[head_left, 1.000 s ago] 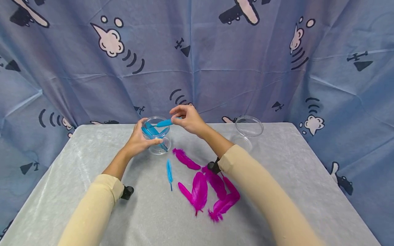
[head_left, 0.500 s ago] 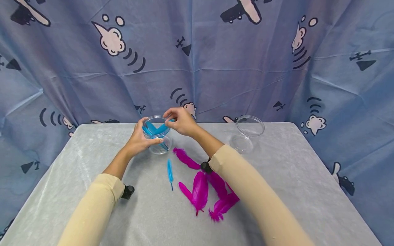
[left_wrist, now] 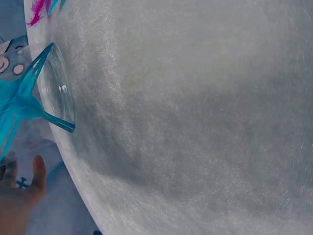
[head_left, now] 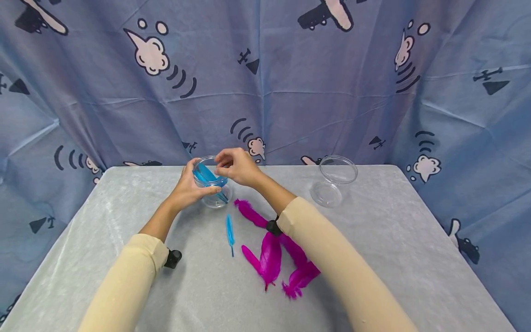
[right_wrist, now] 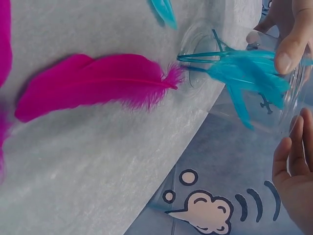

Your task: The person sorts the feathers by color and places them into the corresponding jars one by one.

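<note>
A clear jar (head_left: 215, 202) stands near the table's back edge, in the left half of the head view. Several blue feathers (right_wrist: 254, 73) lean inside it, quills toward the base. My left hand (head_left: 186, 186) grips the jar around its left side, thumb across the front. At the right side of the jar's mouth is my right hand (head_left: 237, 167); in the right wrist view its fingers (right_wrist: 296, 152) are loosely bent beside the rim and hold nothing. One more blue feather (head_left: 230, 230) lies on the table in front of the jar.
Several magenta feathers (head_left: 270, 258) lie on the grey table (head_left: 199, 295), partly under the right forearm (head_left: 327, 258). A second clear jar (head_left: 326, 194) stands at the back right. Behind the table hangs a blue printed curtain (head_left: 290, 83).
My right hand has moved left to the jar's mouth and let go of a blue feather, which is now in the jar. My left hand has kept its grip on the jar.
</note>
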### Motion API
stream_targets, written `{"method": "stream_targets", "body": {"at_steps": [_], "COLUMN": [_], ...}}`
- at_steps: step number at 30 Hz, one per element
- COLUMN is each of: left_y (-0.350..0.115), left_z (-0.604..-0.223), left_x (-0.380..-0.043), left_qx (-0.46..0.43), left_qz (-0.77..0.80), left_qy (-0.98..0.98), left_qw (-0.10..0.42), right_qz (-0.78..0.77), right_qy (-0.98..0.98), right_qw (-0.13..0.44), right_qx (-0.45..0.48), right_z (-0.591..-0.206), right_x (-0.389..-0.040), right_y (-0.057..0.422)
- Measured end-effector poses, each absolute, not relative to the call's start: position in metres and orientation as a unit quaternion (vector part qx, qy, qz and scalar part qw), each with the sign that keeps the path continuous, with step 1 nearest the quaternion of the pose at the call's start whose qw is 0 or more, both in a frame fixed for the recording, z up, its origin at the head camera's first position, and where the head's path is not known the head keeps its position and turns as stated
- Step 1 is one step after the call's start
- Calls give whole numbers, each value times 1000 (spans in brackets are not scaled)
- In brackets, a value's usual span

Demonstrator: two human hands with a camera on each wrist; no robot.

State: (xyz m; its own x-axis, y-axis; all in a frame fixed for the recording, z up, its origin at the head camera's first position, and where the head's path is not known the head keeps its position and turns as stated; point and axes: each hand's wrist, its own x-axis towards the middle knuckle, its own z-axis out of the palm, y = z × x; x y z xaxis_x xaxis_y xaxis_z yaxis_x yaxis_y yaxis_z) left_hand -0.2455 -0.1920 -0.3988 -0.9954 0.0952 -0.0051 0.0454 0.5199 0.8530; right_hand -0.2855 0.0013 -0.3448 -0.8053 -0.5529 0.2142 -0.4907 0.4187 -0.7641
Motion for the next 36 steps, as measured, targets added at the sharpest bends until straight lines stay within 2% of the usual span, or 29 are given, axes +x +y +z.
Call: {"method": "stream_targets", "body": {"at_steps": [8, 16, 24, 36], "left_y": [-192, -193, -191, -191], "left_z": [-399, -398, -400, -402], "left_x": [-245, -246, -247, -247], "left_qx": [39, 36, 35, 36], "left_qz": [496, 496, 490, 493], "left_qy": [867, 867, 871, 869], "left_qw": [22, 16, 9, 9], "right_qz": [-497, -499, -454, -406], "right_qy": [805, 788, 789, 769], "right_qw": [19, 48, 142, 246], "right_qx": [-324, -358, -389, -427], "right_z": [-344, -348, -381, -414], "right_x": [-285, -272, -254, -233], "right_y": [17, 41, 61, 53]}}
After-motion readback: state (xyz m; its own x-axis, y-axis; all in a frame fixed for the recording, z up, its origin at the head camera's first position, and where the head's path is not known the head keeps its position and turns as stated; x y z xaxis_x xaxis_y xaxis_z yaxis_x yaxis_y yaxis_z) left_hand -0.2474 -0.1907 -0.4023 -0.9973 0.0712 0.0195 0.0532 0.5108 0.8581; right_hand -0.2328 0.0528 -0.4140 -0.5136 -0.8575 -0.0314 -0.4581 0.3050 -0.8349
